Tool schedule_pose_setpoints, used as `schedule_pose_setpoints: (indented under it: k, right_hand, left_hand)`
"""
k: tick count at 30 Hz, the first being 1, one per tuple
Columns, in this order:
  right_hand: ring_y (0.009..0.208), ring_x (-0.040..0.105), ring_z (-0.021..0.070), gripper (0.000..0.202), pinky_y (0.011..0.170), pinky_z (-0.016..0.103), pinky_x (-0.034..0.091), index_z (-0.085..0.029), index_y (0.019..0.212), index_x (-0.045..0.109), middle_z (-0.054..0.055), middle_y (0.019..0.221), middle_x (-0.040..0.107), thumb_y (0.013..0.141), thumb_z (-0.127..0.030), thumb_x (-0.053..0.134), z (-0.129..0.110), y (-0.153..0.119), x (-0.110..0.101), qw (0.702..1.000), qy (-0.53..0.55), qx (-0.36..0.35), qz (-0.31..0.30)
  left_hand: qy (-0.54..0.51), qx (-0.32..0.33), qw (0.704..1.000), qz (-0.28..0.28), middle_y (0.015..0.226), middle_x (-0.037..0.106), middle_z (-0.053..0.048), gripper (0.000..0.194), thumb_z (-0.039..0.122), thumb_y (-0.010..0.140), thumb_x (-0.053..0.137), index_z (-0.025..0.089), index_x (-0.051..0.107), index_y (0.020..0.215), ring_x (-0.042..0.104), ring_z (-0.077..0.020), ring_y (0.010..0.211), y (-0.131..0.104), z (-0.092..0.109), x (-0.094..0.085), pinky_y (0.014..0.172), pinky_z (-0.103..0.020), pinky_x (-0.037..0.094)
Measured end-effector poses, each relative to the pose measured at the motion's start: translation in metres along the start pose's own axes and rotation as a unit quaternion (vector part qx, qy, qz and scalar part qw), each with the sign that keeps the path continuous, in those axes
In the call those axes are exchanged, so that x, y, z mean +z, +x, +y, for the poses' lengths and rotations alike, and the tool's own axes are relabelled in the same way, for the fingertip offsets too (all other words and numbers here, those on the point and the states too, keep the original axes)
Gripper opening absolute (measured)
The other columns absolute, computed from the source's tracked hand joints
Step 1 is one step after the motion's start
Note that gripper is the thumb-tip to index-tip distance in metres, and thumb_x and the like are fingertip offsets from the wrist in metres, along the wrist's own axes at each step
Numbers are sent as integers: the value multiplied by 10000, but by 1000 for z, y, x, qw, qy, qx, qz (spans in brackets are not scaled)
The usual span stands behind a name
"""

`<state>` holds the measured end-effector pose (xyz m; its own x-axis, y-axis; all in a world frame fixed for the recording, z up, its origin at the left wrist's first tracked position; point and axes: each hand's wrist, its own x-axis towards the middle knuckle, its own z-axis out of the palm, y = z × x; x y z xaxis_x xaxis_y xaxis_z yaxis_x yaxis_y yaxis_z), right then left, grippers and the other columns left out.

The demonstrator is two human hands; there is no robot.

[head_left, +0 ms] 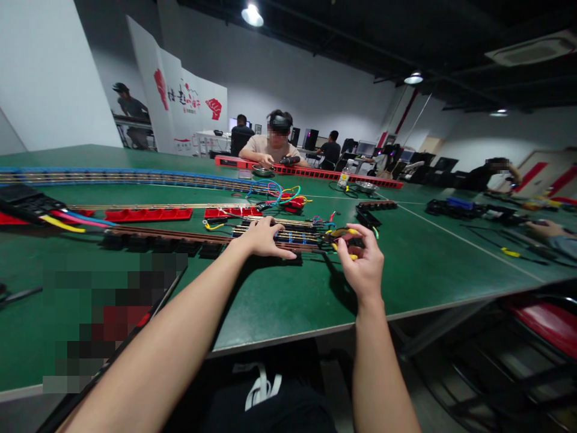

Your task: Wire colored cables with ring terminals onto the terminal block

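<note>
My left hand (262, 239) lies with fingers spread over a rail assembly (297, 237) of long metal rails with blue and black parts between them. Its fingertips press on the rails. At the right end of that assembly, my right hand (364, 261) is closed around yellow-handled pliers (346, 232). The jaws of the pliers are small and dark against the rail end, so I cannot tell what they grip. Thin coloured wires (331, 218) stick up just behind this end. Brown rails on black supports (171, 236) run off leftward from the assembly.
Behind lie red trays (148, 214), a long blue rail piece (135, 176) and looped wires (283, 193). A black connector block (27, 204) with thick cables sits left. Across the green table (279, 307), another person (274, 144) works near a long red beam (360, 178).
</note>
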<state>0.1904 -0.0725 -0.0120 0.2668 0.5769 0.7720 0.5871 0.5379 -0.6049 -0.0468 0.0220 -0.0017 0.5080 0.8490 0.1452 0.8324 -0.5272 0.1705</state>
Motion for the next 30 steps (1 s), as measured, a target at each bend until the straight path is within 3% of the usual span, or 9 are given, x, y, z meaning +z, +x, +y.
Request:
schedule_pose_setpoints:
  k: [3,7,9,12,19,24,30]
  right_hand:
    - [776,642,149,373,571,236,530,-213,1144,575,44,951,632,786,-285,652,-1,0,-1,1000,0,0,-7]
    - [706,654,146,415,590,245,536,-218,1197,525,12,834,663,795,-237,624,-2,0,-2,998,-2,21,-60]
    - [788,682,163,412,646,260,552,-220,1211,521,29,884,693,804,-189,575,-1,0,-1,998,-4,19,-63]
    - [915,690,178,437,716,275,564,-225,1223,523,50,998,706,794,-144,529,2,0,-2,999,-8,9,-32]
    - [870,700,178,447,670,271,551,-223,1205,533,37,987,727,770,-129,498,1,0,-4,999,-34,24,3]
    - [800,697,173,470,599,251,532,-211,1182,544,36,958,728,724,-119,495,-1,1,-4,998,-7,56,39]
    - [519,602,102,473,440,190,424,-191,1162,559,38,912,727,699,-109,507,1,2,-5,990,16,84,116]
  left_hand:
    - [-3,4,1000,3,1439,398,-163,1081,955,552,458,277,488,1394,371,-408,1318,0,0,-1,1096,-545,276]
    - [-7,13,1000,5,1410,419,-146,1049,959,552,460,318,489,1382,384,-405,1306,0,0,-1,1089,-543,278]
    - [-7,14,1000,6,1401,418,-147,1039,964,550,457,328,498,1370,385,-409,1303,0,0,-1,1084,-550,280]
    - [-7,17,1000,6,1386,420,-151,1028,965,551,456,330,502,1358,391,-403,1297,1,-1,0,1079,-549,288]
    - [-15,26,999,26,1308,477,-149,992,949,547,492,283,523,1282,444,-386,1239,1,-2,2,1050,-522,335]
    - [-18,25,999,27,1298,483,-147,962,937,553,507,276,520,1251,453,-376,1227,1,-2,2,1042,-523,338]
    - [-18,27,999,34,1285,497,-149,962,929,555,514,247,512,1233,459,-375,1218,1,-2,2,1026,-520,354]
